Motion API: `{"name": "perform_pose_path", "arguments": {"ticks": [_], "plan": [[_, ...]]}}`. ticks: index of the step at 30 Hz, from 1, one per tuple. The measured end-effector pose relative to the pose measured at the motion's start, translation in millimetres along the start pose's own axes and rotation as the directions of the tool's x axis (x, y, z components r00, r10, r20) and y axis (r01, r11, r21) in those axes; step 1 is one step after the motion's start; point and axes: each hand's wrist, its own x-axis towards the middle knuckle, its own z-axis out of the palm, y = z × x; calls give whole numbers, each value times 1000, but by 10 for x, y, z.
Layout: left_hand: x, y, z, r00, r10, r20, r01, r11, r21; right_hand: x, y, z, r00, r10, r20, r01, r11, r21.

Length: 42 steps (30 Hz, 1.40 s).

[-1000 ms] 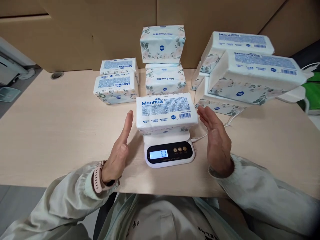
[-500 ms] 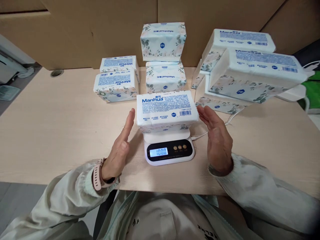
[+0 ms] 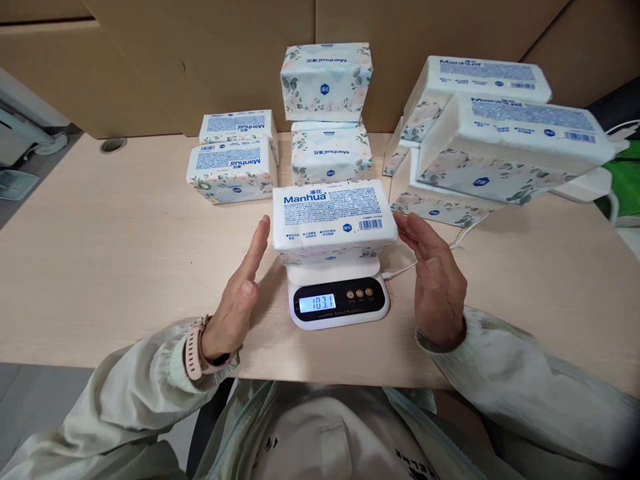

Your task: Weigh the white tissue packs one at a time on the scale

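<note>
A white tissue pack (image 3: 334,217) with blue "Manhua" print lies flat on a white digital scale (image 3: 338,320), hiding most of its platform. The lit display (image 3: 318,303) reads 103.1. On the pack's left, my left hand (image 3: 236,293) is held upright with straight fingers, a small gap away from it. My right hand (image 3: 437,280) stands on the other side, fingers stretched and held together, the tips very near the pack's right end. Neither hand holds anything. A pink watch band (image 3: 195,348) circles my left wrist.
Behind the scale, tissue packs (image 3: 327,83) are stacked against a cardboard wall (image 3: 240,60). Two more packs (image 3: 233,170) sit to the left, and a larger pile (image 3: 515,147) rises at the right. A white cable (image 3: 463,237) runs from the scale past my right hand.
The number on the scale's display has gone from 100.0 to 103.1. Both hands and the tissue pack look to be in nearly the same place.
</note>
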Motion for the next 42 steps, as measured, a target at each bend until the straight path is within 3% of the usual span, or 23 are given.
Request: {"name": "perform_pose_path", "arguments": {"ticks": [14, 25, 27, 32, 35, 37, 40, 42], "plan": [[-9, 29, -4, 999, -47, -12, 47, 998, -35, -10, 25, 11, 1000, 4, -10, -4, 1000, 23], [-20, 6, -12, 1000, -17, -15, 16, 998, -62, 2, 18, -10, 1000, 23, 4, -22, 996, -83], [-22, 4, -4, 1000, -25, -1, 25, 996, -82, 11, 7, -23, 998, 29, 48, -24, 994, -109], [62, 75, 15, 999, -47, 25, 50, 989, -138, 92, -134, -11, 959, 22, 282, 7, 995, -102], [245, 182, -82, 997, 29, -65, -37, 991, -126, 320, -262, 136, 939, -4, 345, 30, 997, -72], [442, 252, -242, 978, 153, -139, -164, 984, -66, 617, -286, 328, 940, -59, 335, 76, 996, -36], [830, 281, -629, 924, 337, -182, -319, 940, 123, 1253, -192, 743, 950, -186, 252, 194, 981, -6], [1122, 207, -947, 902, 386, -194, -337, 910, 242, 1705, -105, 1064, 935, -283, 214, 290, 957, -1]]}}
